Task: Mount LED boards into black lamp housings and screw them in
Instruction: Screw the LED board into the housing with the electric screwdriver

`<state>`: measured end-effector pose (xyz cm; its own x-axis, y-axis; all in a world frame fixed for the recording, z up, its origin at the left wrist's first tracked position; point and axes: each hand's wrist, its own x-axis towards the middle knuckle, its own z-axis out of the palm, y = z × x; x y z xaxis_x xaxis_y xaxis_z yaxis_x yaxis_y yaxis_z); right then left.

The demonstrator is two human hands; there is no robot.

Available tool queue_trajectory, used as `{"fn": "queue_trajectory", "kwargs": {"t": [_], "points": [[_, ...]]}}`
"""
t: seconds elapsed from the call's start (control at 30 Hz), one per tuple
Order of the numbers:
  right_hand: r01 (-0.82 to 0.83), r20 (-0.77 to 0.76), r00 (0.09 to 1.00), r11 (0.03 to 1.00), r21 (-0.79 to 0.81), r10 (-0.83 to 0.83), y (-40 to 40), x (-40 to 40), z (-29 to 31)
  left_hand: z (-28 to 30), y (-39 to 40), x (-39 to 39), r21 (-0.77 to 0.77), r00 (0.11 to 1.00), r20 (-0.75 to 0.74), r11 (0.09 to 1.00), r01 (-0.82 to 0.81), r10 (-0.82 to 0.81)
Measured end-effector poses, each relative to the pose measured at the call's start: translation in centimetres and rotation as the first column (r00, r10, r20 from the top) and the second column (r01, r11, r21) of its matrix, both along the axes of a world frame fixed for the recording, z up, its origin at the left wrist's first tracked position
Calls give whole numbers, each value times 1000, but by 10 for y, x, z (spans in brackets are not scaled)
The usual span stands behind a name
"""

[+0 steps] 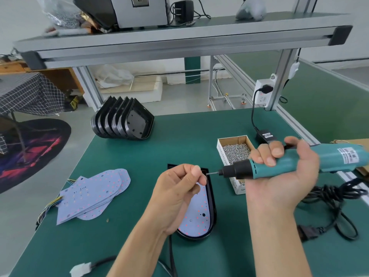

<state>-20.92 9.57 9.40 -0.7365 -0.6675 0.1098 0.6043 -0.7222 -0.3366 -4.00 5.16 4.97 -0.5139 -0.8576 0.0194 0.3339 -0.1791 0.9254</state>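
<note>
A black lamp housing (212, 198) lies on the green table in front of me with a white LED board (196, 218) seated inside it. My left hand (177, 193) hovers over the housing's far end, fingers curled, pinching something small at the screwdriver's bit; the item itself is too small to tell. My right hand (283, 176) grips a teal electric screwdriver (289, 163), held nearly level with its tip pointing left at my left fingertips.
A cardboard box of screws (235, 150) stands right of the housing. A fanned pile of LED boards (93, 194) with wires lies at left. Stacked empty black housings (123, 120) stand at the back. Coiled black cable (335, 198) and a power adapter (266, 135) lie at right.
</note>
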Motion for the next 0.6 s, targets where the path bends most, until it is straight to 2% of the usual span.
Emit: {"fn": "queue_trajectory", "kwargs": {"t": [0.17, 0.6], "points": [[-30, -4, 1000, 999, 13, 30, -1, 12, 6, 0, 5, 3, 12, 998, -34, 999, -47, 48], [-35, -35, 999, 999, 24, 36, -2, 18, 6, -5, 5, 6, -30, 996, 26, 996, -84, 85]]}}
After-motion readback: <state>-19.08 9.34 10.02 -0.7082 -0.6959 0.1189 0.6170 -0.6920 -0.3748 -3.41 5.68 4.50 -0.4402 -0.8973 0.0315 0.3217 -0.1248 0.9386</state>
